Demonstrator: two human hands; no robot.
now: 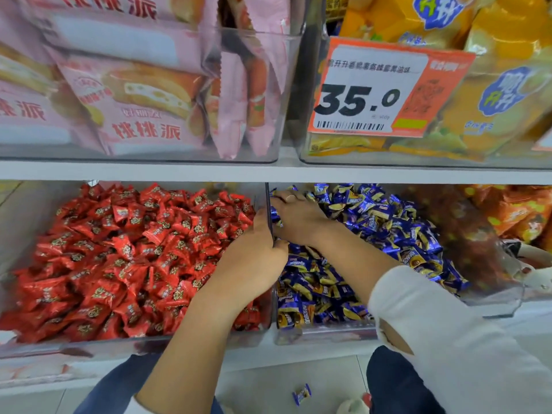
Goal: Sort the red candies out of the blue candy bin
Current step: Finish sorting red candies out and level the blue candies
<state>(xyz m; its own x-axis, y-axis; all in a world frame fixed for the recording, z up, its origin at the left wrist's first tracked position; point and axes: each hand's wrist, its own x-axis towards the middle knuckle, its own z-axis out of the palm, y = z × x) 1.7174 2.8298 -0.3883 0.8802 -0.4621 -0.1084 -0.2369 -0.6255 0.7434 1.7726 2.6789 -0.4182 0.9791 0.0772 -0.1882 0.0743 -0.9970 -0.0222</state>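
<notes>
Two clear bins stand side by side on the lower shelf. The left bin [18, 222] is heaped with red candies [125, 252]. The right bin [490, 303] holds blue candies [388, 222]. My left hand [254, 252] lies along the wall [268, 192] between the two bins, fingers pointing away from me and nothing visible in it. My right hand [295, 216], with a ring on one finger, reaches palm down into the far left corner of the blue candies. Its fingertips are buried among the wrappers. No red candy shows in the blue bin.
The shelf board [268, 171] hangs low over both bins; above it stand bins of pink snack packs [137, 109] and yellow bags behind a 35.0 price tag [376, 91]. Orange packs [513, 216] lie at the right. One blue candy [302, 394] lies on the floor.
</notes>
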